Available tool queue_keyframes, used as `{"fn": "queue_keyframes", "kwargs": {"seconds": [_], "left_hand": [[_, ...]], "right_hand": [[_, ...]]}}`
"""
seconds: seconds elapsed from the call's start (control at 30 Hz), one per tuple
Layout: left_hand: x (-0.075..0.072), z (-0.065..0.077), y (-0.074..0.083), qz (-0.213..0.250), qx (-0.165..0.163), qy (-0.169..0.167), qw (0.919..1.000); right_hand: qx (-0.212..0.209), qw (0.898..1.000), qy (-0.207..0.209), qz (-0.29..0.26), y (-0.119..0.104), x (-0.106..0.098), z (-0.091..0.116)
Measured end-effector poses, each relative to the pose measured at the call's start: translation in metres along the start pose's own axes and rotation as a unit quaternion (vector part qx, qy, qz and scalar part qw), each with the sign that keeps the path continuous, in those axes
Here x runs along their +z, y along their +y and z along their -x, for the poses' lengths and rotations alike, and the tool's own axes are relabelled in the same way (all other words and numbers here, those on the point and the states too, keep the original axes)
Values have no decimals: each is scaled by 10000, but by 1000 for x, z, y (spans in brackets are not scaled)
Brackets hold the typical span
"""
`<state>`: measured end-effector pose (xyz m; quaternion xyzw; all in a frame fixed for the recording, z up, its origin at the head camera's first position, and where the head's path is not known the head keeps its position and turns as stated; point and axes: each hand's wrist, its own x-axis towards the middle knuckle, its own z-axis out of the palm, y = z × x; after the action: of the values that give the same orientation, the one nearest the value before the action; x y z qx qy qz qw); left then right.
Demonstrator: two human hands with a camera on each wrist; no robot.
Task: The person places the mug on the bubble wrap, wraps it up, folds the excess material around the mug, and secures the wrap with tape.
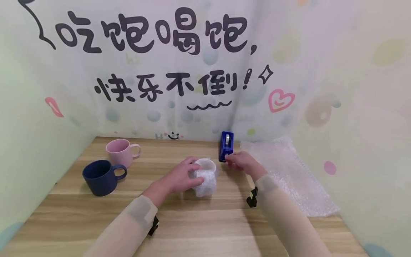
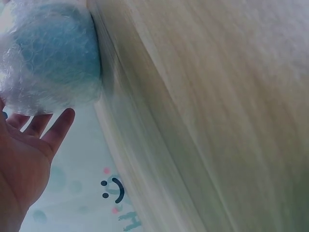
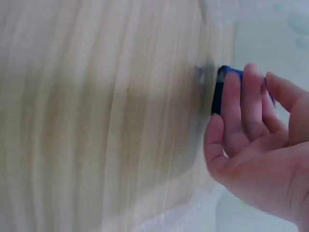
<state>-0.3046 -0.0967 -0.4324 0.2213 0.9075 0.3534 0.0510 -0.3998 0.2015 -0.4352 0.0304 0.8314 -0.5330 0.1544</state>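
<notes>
Near the middle of the table, a light-coloured cup wrapped in bubble wrap (image 1: 207, 182) stands upright with its round rim showing. My left hand (image 1: 183, 175) holds it from the left, thumb in front and fingers toward the back. The wrapped side looks pale blue in the left wrist view. To the right, my right hand (image 1: 241, 162) has its fingertips at the front end of a blue tape dispenser (image 1: 226, 145), which carries a roll of tape. In the right wrist view the fingers partly cover the dispenser; whether thumb and index finger pinch the tape end is unclear.
A pink mug (image 1: 119, 152) and a dark blue mug (image 1: 100, 177) stand at the left, handles toward the right. A sheet of bubble wrap (image 1: 290, 178) lies at the right beside the wall. The printed backdrop (image 1: 179, 121) closes off the table's back edge.
</notes>
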Motion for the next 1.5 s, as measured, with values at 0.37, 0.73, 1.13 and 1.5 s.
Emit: {"fn": "queue_keyframes", "kwargs": {"seconds": [0.37,0.73,1.13,1.5], "left_hand": [[-6,4,-2,-74,145,-303,9994],[-9,1,2,-197,130,-234,9994],[-5,6,3,-167,202,-228,9994],[-4,4,9,-92,111,24,9999]], "right_hand": [[-1769,9822,387,-507,-17,-5,38],[-2308,9647,-844,-945,-75,26,124],[-2083,9735,-342,-880,-72,66,76],[-2021,9740,-61,-1025,-69,71,63]]}}
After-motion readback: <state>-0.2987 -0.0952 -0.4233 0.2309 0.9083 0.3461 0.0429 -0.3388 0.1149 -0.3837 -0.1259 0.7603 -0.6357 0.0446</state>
